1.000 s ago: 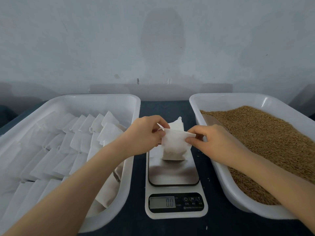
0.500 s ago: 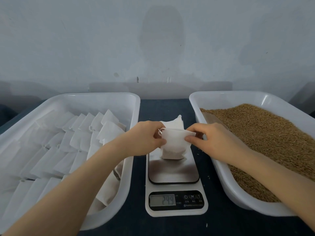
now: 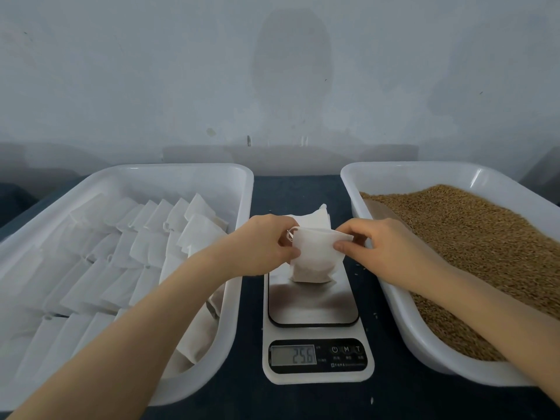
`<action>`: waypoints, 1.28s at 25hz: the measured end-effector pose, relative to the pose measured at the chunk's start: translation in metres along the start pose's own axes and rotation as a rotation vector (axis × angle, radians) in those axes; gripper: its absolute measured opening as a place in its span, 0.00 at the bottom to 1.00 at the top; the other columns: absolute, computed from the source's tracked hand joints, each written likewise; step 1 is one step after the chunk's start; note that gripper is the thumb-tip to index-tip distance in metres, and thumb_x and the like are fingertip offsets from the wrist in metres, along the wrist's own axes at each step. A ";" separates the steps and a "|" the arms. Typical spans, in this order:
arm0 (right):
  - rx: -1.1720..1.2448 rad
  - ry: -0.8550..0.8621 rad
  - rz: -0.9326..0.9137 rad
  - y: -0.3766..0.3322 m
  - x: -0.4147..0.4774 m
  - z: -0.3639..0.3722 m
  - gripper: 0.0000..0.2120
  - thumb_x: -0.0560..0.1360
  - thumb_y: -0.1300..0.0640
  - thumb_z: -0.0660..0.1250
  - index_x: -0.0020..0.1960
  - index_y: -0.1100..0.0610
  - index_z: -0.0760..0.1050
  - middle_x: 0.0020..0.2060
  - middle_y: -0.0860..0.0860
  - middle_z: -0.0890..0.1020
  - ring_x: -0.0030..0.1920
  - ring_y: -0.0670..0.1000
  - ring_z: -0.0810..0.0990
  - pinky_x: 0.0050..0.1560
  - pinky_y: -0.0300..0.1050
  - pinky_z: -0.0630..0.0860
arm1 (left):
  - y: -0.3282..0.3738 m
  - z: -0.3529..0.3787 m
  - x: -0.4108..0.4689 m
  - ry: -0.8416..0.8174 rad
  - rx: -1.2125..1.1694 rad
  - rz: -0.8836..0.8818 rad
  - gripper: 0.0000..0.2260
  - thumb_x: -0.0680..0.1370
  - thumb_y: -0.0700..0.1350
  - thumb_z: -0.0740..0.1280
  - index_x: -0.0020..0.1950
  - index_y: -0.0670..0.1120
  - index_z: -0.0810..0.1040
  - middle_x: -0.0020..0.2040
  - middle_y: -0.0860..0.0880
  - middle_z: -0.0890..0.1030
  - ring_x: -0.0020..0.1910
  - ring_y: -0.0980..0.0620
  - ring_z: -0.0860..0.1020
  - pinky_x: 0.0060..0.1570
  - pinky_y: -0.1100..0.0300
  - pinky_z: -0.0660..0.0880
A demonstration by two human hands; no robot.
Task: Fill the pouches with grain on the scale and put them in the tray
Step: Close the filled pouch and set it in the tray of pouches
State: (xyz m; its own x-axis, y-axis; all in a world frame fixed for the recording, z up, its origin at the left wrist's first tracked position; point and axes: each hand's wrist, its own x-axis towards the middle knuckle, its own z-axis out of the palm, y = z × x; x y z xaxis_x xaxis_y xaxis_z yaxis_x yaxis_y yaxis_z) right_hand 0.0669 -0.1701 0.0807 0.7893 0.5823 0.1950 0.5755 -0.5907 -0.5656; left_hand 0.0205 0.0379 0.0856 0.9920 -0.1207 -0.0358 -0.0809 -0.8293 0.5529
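A white drawstring pouch (image 3: 313, 260) with grain showing in its lower half stands on the steel plate of the kitchen scale (image 3: 315, 310). My left hand (image 3: 266, 244) pinches its left top edge by the string. My right hand (image 3: 381, 247) pinches the right top edge. The scale's display (image 3: 293, 355) reads about 25.6. To the left, the white tray (image 3: 194, 174) holds several rows of white pouches (image 3: 121, 256). On the right, a second white tray (image 3: 394, 174) is heaped with brown grain (image 3: 472, 237).
A stack of empty white pouches (image 3: 312, 218) lies behind the scale on the dark table (image 3: 297, 189). A few loose grains lie on the table near the scale. A pale wall closes off the back.
The pouch has come down onto the scale plate. The display went from 0.0 to about 24.9 and then 25.6. Both hands stayed on the pouch's top edge.
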 end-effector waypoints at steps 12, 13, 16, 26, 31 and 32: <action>0.044 0.004 -0.094 -0.007 -0.002 -0.001 0.04 0.75 0.54 0.68 0.46 0.49 0.81 0.36 0.43 0.80 0.37 0.37 0.76 0.38 0.26 0.69 | 0.002 0.010 -0.001 0.014 -0.120 0.003 0.24 0.68 0.56 0.76 0.62 0.60 0.74 0.49 0.63 0.76 0.45 0.64 0.75 0.39 0.74 0.68; 0.049 0.009 -0.108 -0.008 -0.002 -0.001 0.04 0.75 0.55 0.68 0.46 0.49 0.81 0.35 0.41 0.80 0.36 0.36 0.76 0.37 0.25 0.68 | 0.003 0.012 -0.001 0.016 -0.101 0.020 0.19 0.69 0.55 0.75 0.58 0.58 0.77 0.43 0.63 0.77 0.40 0.65 0.75 0.35 0.75 0.68; 0.088 0.044 -0.127 -0.008 -0.003 -0.001 0.04 0.75 0.54 0.68 0.46 0.49 0.81 0.33 0.39 0.80 0.31 0.35 0.76 0.33 0.24 0.67 | 0.004 0.013 0.001 0.051 -0.091 0.081 0.10 0.75 0.49 0.71 0.37 0.44 0.78 0.27 0.56 0.70 0.27 0.59 0.68 0.29 0.74 0.65; 0.206 -0.025 -0.043 -0.001 0.006 0.003 0.08 0.65 0.44 0.68 0.43 0.44 0.80 0.35 0.37 0.83 0.35 0.36 0.79 0.35 0.26 0.71 | 0.008 0.006 0.000 0.146 -0.394 0.021 0.14 0.75 0.48 0.71 0.29 0.54 0.80 0.29 0.55 0.80 0.30 0.58 0.79 0.31 0.68 0.73; 0.128 0.118 -0.018 0.013 0.010 0.001 0.04 0.75 0.50 0.66 0.45 0.45 0.79 0.36 0.38 0.82 0.38 0.39 0.80 0.39 0.30 0.74 | 0.005 -0.022 -0.005 0.293 -0.544 -0.074 0.10 0.75 0.43 0.71 0.33 0.45 0.81 0.29 0.49 0.81 0.30 0.54 0.81 0.31 0.64 0.77; 0.113 0.141 -0.007 0.015 0.011 0.000 0.05 0.76 0.50 0.65 0.46 0.46 0.80 0.36 0.37 0.82 0.38 0.40 0.80 0.40 0.32 0.75 | -0.001 -0.034 -0.004 0.381 -0.560 -0.120 0.11 0.74 0.43 0.71 0.32 0.45 0.80 0.28 0.49 0.80 0.28 0.53 0.80 0.30 0.62 0.78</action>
State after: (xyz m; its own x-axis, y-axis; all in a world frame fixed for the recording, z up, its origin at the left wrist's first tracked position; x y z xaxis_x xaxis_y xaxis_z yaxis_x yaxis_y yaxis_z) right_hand 0.0837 -0.1725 0.0743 0.8124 0.4971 0.3049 0.5592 -0.5158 -0.6490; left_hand 0.0197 0.0575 0.1135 0.9641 0.2394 0.1145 -0.0079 -0.4056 0.9140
